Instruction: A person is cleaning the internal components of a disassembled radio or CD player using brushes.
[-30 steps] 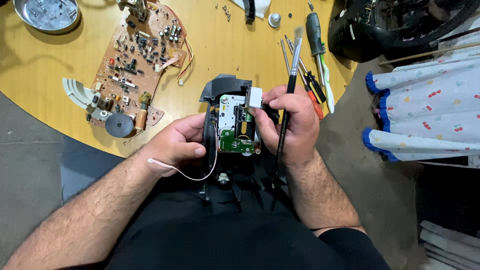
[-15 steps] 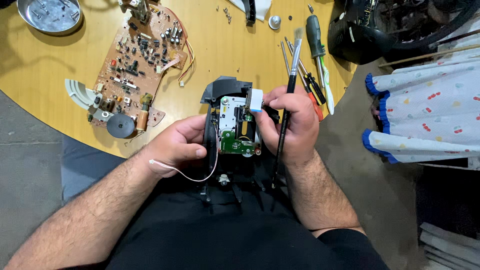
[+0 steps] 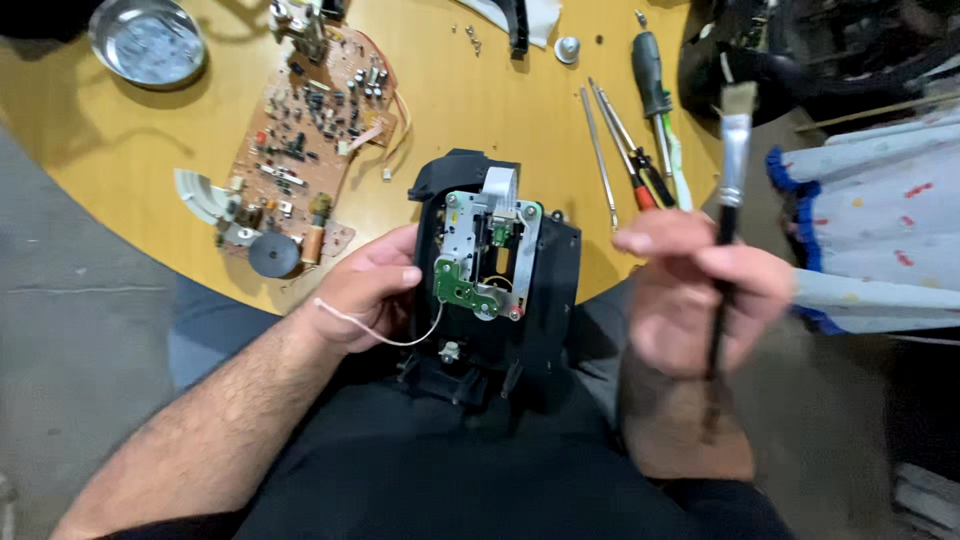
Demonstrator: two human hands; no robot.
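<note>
Black drive mechanism (image 3: 495,290) with its green board sat at the round wooden table's (image 3: 480,110) near edge, over my lap, my left hand (image 3: 370,290) clasped on its left side, my right hand (image 3: 700,295) pinched shut on a flat paintbrush (image 3: 728,190) held upright just beside it.

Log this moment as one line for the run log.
left hand: grips black drive unit | right hand: holds paintbrush upright, off unit | circuit board on table

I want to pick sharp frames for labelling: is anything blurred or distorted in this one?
Head view: the right hand and its paintbrush are motion-blurred; the left hand and the black mechanism it holds look sharp; the round table's edge bows from wide-angle distortion.
</note>
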